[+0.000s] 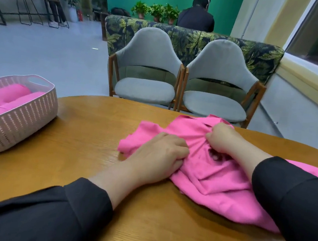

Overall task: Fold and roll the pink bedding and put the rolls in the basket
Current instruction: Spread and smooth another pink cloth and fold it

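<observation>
At least 2 pink rolls (10,93) already sit in the basket (20,126), while the left hand (157,158) and right hand (223,138) clutch crumpled, unfolded pink bedding (216,180) on the table (77,133).

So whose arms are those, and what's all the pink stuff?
Those arms belong to a person wearing a camera on their head, so the one picture shows what they see looking down. No robot here, just two bare hands in black sleeves. The left hand and the right hand each have a grip on a crumpled pink cloth, which lies on a wooden table. On the left of the table stands a basket that already has pink rolls in it. Beyond the table are two grey chairs, and other people are farther back.
</observation>
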Available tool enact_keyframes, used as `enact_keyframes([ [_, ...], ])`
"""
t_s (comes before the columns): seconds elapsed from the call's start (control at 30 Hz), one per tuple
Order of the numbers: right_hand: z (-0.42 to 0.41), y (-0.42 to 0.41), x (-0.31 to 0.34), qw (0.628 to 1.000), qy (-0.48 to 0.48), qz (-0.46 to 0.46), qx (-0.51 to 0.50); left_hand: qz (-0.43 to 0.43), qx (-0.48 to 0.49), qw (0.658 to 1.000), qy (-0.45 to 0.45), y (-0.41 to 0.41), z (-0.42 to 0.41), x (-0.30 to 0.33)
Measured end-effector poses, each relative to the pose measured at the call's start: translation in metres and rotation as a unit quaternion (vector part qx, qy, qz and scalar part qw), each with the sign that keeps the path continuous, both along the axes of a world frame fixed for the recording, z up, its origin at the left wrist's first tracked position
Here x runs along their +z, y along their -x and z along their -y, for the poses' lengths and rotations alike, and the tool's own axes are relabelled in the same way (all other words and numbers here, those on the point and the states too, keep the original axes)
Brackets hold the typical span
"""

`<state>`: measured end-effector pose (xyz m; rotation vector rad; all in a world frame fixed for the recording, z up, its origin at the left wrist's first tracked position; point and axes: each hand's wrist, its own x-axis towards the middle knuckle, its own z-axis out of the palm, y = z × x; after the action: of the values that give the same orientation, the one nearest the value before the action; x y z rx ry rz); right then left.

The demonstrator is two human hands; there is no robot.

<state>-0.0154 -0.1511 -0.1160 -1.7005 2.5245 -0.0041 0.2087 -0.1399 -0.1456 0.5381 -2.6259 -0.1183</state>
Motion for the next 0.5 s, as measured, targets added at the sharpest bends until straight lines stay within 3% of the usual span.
enact_keyframes([
  [0.13,0.001,0.041,0.003,0.978,0.157,0.073,-0.116,-0.003,-0.017,1.0,0.023,-0.029,0.022,0.004],
  [0.27,-0.001,0.049,0.013,0.964,0.227,0.122,-0.066,0.026,0.141,0.989,0.025,-0.048,0.039,0.001],
  [0.33,-0.005,0.038,0.015,0.968,0.185,0.168,0.015,-0.018,0.198,0.98,0.013,-0.04,0.032,0.004],
  [0.4,-0.011,0.025,0.014,0.975,0.103,0.176,0.092,-0.062,0.182,0.981,0.01,-0.021,0.01,0.015],
  [0.43,-0.014,0.021,0.013,0.978,0.067,0.159,0.121,-0.046,0.159,0.986,-0.009,-0.012,-0.002,0.018],
  [0.5,-0.019,0.014,0.009,0.979,0.001,0.131,0.159,0.069,0.124,0.99,-0.002,0.004,-0.018,0.018],
])
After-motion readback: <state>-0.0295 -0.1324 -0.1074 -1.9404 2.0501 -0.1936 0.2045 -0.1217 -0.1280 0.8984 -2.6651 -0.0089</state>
